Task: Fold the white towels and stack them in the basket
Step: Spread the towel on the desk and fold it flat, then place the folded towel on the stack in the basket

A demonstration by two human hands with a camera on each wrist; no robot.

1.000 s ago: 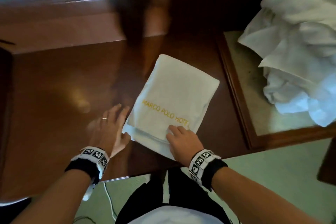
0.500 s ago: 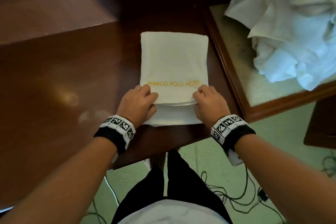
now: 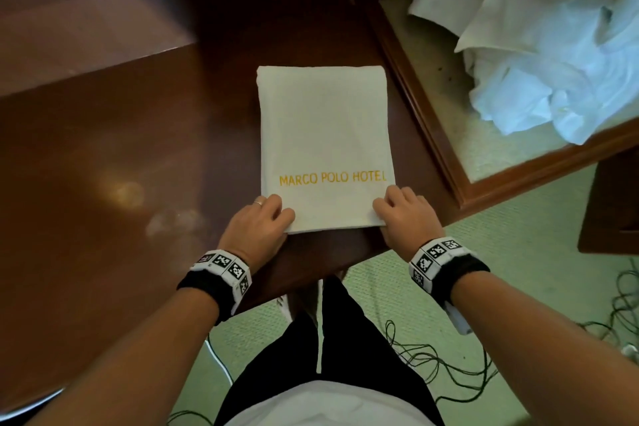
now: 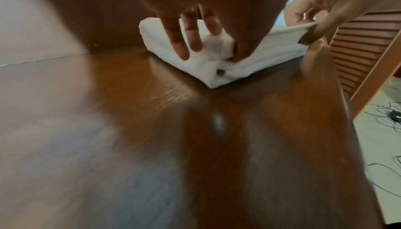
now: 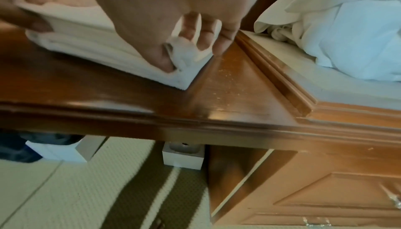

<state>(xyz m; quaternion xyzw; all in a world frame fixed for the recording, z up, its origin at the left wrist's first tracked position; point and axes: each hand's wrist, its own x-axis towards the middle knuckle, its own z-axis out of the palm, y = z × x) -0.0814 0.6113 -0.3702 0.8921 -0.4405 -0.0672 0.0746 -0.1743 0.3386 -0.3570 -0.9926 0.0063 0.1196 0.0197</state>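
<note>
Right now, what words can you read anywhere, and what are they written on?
"MARCO POLO HOTEL": yellow letters on the folded white towel, near the edge that the left hand and right hand pinch.
The wristbands carry black-and-white square code patterns, not words.
No other writing can be read in any view.

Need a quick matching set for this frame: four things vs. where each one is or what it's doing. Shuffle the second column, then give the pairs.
Things:
1. folded towel
2. left hand
3. right hand
4. towel heap

Places/states:
A. piled on the side table at right
B. grips the towel's near right corner
C. flat on the desk, gold lettering up
D. grips the towel's near left corner

Pairs: 1-C, 2-D, 3-B, 4-A
</note>
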